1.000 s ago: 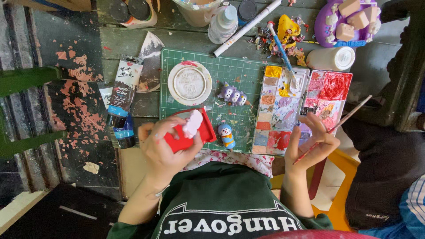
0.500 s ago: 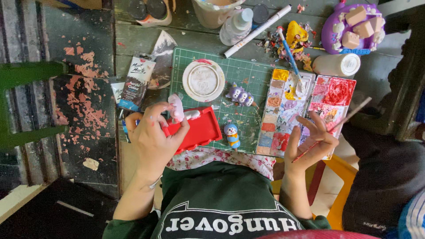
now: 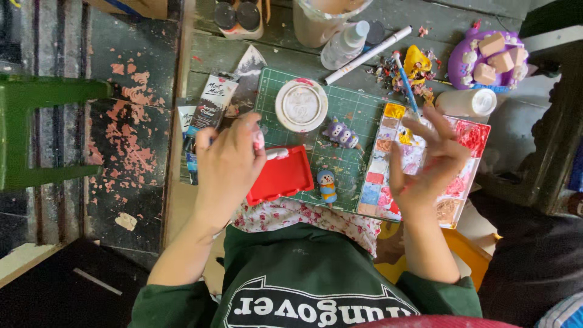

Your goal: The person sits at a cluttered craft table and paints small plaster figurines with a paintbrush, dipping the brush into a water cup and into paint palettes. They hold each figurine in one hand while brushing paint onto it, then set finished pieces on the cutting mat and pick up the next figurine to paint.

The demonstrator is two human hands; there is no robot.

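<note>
My left hand (image 3: pixel 226 167) is closed around a small pink and white piece (image 3: pixel 259 137), just left of a red rectangular tray (image 3: pixel 284 177). The tray lies at the near edge of a green cutting mat (image 3: pixel 355 109). A short white bit (image 3: pixel 277 153) shows between my fingers and the tray's corner. My right hand (image 3: pixel 425 167) hovers with fingers spread above a paint-smeared palette (image 3: pixel 376 182) and holds nothing. Between my hands, a small blue figurine (image 3: pixel 328 185) and a purple figurine (image 3: pixel 340 133) stand on the mat.
A round white lid (image 3: pixel 301 104), paint tube (image 3: pixel 211 103), spray bottle (image 3: pixel 344 45), white marker (image 3: pixel 368 54) and blue brush (image 3: pixel 403 78) lie around the mat. A purple dish with blocks (image 3: pixel 461 61) and a white cylinder (image 3: pixel 466 102) sit far right. A green chair (image 3: pixel 36 97) stands left.
My left hand has let the red tray down onto the mat and moved left, keeping the small piece. My right hand rose and spread its fingers over the palette.
</note>
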